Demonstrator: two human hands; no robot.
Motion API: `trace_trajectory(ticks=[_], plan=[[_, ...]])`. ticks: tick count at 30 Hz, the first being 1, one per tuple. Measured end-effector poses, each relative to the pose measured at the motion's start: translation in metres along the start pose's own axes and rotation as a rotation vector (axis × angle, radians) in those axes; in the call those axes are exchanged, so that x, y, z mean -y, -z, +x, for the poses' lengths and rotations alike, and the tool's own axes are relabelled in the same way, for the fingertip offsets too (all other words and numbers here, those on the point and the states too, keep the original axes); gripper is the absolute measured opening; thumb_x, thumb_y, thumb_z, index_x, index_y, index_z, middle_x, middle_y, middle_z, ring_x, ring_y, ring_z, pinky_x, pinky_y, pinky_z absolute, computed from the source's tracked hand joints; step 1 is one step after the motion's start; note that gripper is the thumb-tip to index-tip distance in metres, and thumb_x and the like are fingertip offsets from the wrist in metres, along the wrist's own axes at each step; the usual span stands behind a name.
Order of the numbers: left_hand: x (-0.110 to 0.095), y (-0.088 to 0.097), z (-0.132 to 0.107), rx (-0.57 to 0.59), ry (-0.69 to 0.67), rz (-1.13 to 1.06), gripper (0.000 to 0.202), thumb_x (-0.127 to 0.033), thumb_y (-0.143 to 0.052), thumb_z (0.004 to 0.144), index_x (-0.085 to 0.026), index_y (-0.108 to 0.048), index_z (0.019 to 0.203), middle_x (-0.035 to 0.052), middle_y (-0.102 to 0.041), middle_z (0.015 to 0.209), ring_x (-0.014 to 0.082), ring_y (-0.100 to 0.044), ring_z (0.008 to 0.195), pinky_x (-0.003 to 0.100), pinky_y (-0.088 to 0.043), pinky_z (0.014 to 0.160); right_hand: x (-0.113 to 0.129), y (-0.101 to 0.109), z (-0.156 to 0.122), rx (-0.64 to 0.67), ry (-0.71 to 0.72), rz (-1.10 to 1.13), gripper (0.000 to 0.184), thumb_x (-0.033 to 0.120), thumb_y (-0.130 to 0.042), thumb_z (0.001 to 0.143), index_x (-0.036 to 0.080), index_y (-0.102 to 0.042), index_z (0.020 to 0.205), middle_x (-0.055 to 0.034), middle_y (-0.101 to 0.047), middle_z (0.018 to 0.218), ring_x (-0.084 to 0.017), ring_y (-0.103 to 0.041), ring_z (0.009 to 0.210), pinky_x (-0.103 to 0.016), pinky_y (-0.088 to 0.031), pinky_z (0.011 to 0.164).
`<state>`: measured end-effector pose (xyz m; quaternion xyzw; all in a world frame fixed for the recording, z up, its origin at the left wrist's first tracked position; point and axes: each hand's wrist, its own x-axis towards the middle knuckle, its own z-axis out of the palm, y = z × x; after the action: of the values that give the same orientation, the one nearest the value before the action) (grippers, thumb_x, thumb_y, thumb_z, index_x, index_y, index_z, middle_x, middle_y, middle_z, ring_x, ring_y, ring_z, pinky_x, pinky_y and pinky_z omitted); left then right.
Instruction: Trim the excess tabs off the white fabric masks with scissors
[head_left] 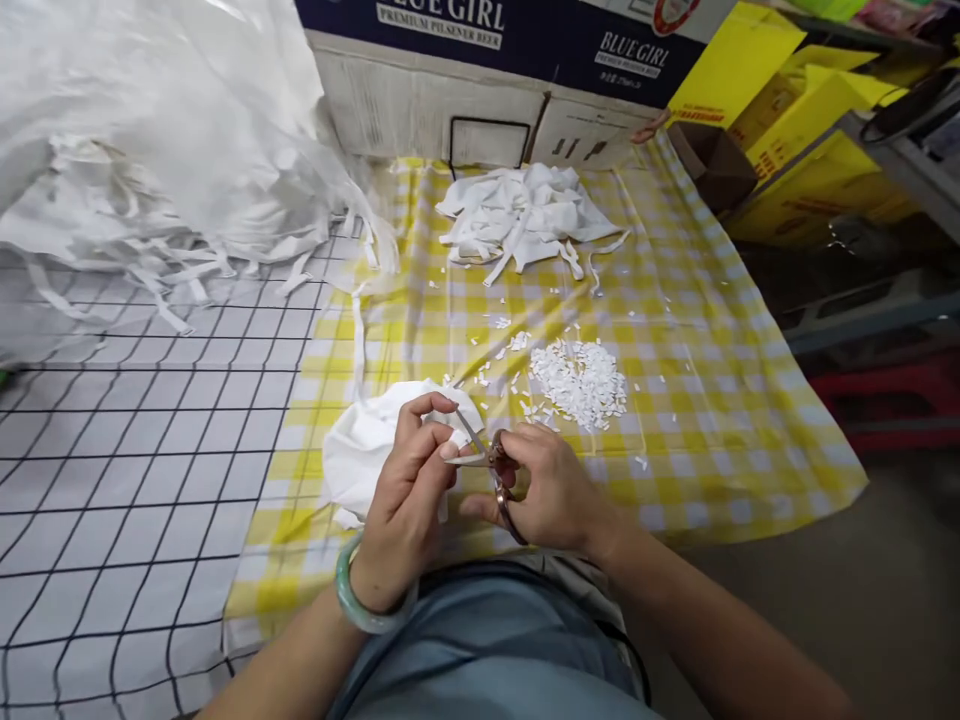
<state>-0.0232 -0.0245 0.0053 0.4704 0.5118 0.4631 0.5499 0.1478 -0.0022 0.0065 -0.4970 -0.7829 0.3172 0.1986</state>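
Observation:
My left hand, with a pale green bangle on the wrist, is closed in a pinch on a white fabric piece that bunches on the yellow checked cloth. My right hand grips small scissors, whose blades are apart at the fabric's edge between my fingers. Just beyond the scissors lies a pile of tiny white cuttings.
A heap of white fabric strips lies farther back on the checked cloth. A big white plastic bag with strips spilling out sits at the left on a black-gridded white sheet. A cardboard beer box and yellow boxes stand behind.

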Motion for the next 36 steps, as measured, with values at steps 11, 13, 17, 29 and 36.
trace_trajectory(ticks=[11,13,17,29,36], plan=[[0.006,-0.018,0.014,0.126,-0.178,0.176,0.027,-0.026,-0.041,0.099,-0.020,-0.058,0.079,0.0101,-0.049,0.109,0.0271,-0.041,0.122,0.038,-0.037,0.100,-0.024,0.011,-0.007,0.003,-0.026,0.016,0.041,0.047,-0.079,0.068,0.021,-0.048,0.062,0.0043,-0.052,0.054,-0.012,-0.046,0.056,-0.027,-0.034,0.062],[0.007,-0.019,0.015,0.133,-0.189,0.192,0.026,-0.026,-0.041,0.099,-0.020,-0.058,0.080,0.0101,-0.050,0.108,0.0268,-0.039,0.124,0.037,-0.036,0.101,-0.025,0.011,-0.007,-0.011,-0.015,0.010,0.041,0.047,-0.080,0.068,0.021,-0.048,0.061,0.0043,-0.052,0.054,-0.012,-0.046,0.055,-0.027,-0.034,0.062],[0.010,-0.020,0.016,0.140,-0.202,0.196,0.026,-0.028,-0.043,0.099,-0.021,-0.059,0.080,0.0100,-0.053,0.102,0.0273,-0.040,0.123,0.038,-0.036,0.101,-0.026,0.009,-0.006,-0.014,-0.017,0.027,0.042,0.046,-0.078,0.069,0.020,-0.047,0.058,0.0044,-0.050,0.054,-0.011,-0.045,0.054,-0.027,-0.032,0.061],[0.012,-0.027,0.019,0.142,-0.233,0.206,0.021,-0.022,-0.043,0.099,-0.022,-0.060,0.085,0.0080,-0.054,0.095,0.0252,-0.040,0.123,0.041,-0.034,0.105,-0.033,0.011,-0.009,-0.014,-0.079,0.041,0.044,0.048,-0.075,0.072,0.020,-0.046,0.055,0.0052,-0.049,0.049,-0.010,-0.041,0.051,-0.026,-0.031,0.061],[0.012,-0.041,0.032,0.197,-0.270,0.260,0.024,-0.014,-0.042,0.098,-0.020,-0.059,0.082,0.0066,-0.054,0.097,0.0214,-0.042,0.121,0.035,-0.035,0.103,-0.045,0.018,-0.017,-0.021,-0.199,-0.031,0.044,0.049,-0.071,0.076,0.019,-0.048,0.055,0.0020,-0.053,0.053,-0.011,-0.044,0.054,-0.025,-0.029,0.058]])
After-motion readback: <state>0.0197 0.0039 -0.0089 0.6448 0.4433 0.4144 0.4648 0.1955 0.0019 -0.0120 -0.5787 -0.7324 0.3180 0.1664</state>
